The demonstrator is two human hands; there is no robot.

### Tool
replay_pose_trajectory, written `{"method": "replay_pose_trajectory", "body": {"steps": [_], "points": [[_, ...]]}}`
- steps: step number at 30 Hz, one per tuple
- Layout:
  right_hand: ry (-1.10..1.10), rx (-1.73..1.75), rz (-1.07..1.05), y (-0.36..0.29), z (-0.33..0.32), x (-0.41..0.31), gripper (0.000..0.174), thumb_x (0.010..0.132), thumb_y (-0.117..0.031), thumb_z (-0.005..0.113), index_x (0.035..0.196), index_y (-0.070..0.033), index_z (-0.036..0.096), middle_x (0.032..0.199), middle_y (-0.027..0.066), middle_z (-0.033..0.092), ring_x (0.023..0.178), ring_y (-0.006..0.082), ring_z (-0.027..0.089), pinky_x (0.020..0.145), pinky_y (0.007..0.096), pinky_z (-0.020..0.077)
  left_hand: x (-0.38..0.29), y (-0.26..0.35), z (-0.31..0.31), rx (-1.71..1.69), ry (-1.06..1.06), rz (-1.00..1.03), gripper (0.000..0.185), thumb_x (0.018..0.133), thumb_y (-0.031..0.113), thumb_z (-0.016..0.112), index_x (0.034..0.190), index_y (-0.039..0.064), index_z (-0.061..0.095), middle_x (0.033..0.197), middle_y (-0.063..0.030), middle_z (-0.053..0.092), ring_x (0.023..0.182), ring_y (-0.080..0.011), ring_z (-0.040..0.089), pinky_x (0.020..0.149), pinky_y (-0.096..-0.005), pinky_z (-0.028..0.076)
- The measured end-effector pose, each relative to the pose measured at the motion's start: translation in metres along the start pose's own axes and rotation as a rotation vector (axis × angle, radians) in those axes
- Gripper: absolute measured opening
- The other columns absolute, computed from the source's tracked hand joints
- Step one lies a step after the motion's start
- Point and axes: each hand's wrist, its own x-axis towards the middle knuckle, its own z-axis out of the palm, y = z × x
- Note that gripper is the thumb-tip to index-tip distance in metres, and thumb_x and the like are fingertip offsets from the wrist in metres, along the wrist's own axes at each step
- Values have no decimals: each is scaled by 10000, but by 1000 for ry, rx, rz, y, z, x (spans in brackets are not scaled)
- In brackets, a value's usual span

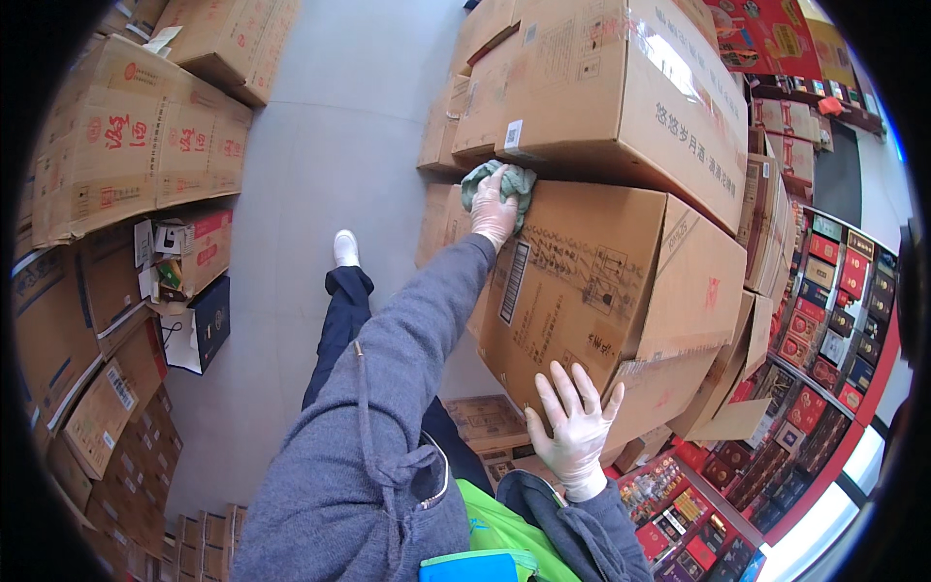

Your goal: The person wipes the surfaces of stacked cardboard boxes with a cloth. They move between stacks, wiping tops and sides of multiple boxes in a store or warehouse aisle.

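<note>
My left hand (496, 212), in a pale thin glove, grips a bunched grey-green cloth (525, 188) at the upper left corner of a brown cardboard carton (560, 291). The arm reaches out across the picture in a grey sleeve. My right hand (574, 429), gloved alike, is spread flat with its fingers apart at the carton's near lower edge; whether it presses on the cardboard I cannot tell. It holds nothing. A larger taped carton (567, 87) stands just beyond, its lower edge close to the cloth. The carton bears printed writing and a barcode.
Stacked cartons (138, 145) line the left side, with an opened box (196, 251) and a dark blue gift bag (211, 324) below. Grey floor (334, 160) runs between the stacks. Shelves of boxed goods (822, 291) stand at the right. More cartons (487, 422) lie low near my legs.
</note>
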Motion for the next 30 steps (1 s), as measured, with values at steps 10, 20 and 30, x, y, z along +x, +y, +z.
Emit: {"method": "replay_pose_trajectory", "body": {"steps": [10, 20, 30], "points": [[44, 26, -10, -1, 1, -1, 436, 739, -292, 690, 1151, -169, 620, 1278, 1, 554, 1231, 204, 457, 1119, 566, 1, -49, -23, -13, 105, -57, -67, 537, 712, 59, 647, 1227, 165, 538, 1200, -210, 504, 1134, -389, 479, 990, -428, 390], [129, 36, -71, -2, 2, -4, 438, 733, -284, 705, 1142, -150, 620, 1230, 5, 582, 1177, 202, 499, 1119, 575, 28, -115, -44, -20, 103, -48, -121, 569, 718, 83, 653, 1257, 201, 516, 1245, -230, 459, 1142, -416, 458, 990, -447, 384], [183, 39, -129, -1, 5, -7, 442, 735, -276, 711, 1145, -139, 617, 1212, 7, 590, 1166, 202, 504, 1123, 562, 27, -175, -53, -33, 165, -14, -147, 532, 725, 76, 611, 1242, 157, 515, 1140, -199, 519, 1109, -387, 477, 976, -438, 388]]}}
